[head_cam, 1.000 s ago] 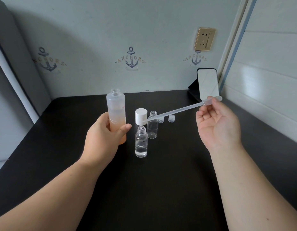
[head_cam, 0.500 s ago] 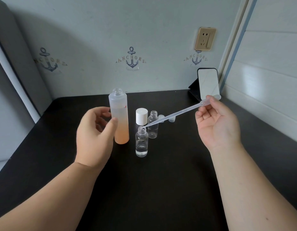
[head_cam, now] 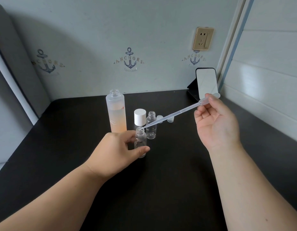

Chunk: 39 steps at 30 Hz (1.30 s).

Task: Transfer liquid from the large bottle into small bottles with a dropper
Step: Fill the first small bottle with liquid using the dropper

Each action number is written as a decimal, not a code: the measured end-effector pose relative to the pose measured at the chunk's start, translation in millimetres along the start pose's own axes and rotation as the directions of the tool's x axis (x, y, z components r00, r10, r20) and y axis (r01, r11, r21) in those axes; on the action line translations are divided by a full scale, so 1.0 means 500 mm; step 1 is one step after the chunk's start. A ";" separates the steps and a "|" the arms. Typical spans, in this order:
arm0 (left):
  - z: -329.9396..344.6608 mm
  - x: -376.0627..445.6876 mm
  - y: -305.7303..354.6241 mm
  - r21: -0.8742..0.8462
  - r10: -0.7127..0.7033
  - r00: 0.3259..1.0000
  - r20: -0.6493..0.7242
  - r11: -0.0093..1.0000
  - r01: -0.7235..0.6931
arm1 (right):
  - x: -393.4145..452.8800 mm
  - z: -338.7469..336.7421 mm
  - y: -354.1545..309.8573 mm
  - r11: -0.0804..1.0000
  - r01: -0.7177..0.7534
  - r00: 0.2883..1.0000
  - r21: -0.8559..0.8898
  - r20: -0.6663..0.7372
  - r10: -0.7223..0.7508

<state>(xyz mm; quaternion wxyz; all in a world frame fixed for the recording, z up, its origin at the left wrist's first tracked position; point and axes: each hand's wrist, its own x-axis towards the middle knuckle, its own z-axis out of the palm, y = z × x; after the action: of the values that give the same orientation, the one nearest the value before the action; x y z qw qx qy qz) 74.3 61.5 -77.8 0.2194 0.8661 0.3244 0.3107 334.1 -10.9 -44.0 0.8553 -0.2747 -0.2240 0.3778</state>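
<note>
L hand [head_cam: 117, 152] wraps the near small bottle [head_cam: 140, 144], thumb across its front low down, fingers curled behind; bottle upright on the black table [head_cam: 169, 189], mouth open. Seems to hold a little clear liquid, level hard to read through the hand.

R hand [head_cam: 216, 124] pinches the dropper [head_cam: 176, 113] at its bulb end, thumb + forefinger, other fingers loosely curled, palm facing the camera. Dropper slants down to the left, tip right at the near bottle's mouth (in or just over the rim, can't tell).

Large bottle [head_cam: 116, 112] stands upright behind the L hand, uncapped, peach-tinted liquid in the lower half or so, frosted above. Apart from the hand. White cap [head_cam: 140, 117] just to its right, upright. Second small bottle [head_cam: 151, 125] beside the cap, open, looks empty, close behind and right of the held one. Two small clear caps [head_cam: 170, 120] further back-right, partly behind the dropper stem.

Edges: table runs into the back wall and the R wall panel; a phone [head_cam: 206, 84] is propped in the back-right corner, near the bulb end of the dropper. Socket [head_cam: 202, 38] on wall above. Wide bare tabletop in front, between the forearms, and to the left of the large bottle, out to the L edge.
</note>
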 end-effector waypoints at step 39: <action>0.003 0.003 -0.025 -0.042 0.038 0.999 -0.008 0.998 -0.038 | 0.004 -0.005 0.004 1.000 0.019 0.999 -0.017 -0.038 -0.020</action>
<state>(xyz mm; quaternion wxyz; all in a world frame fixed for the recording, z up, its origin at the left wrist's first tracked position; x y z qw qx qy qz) 71.3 70.9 -85.5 0.2306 0.8661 0.3021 0.3248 335.7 -9.1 -47.1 0.8608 -0.2868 -0.2136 0.3621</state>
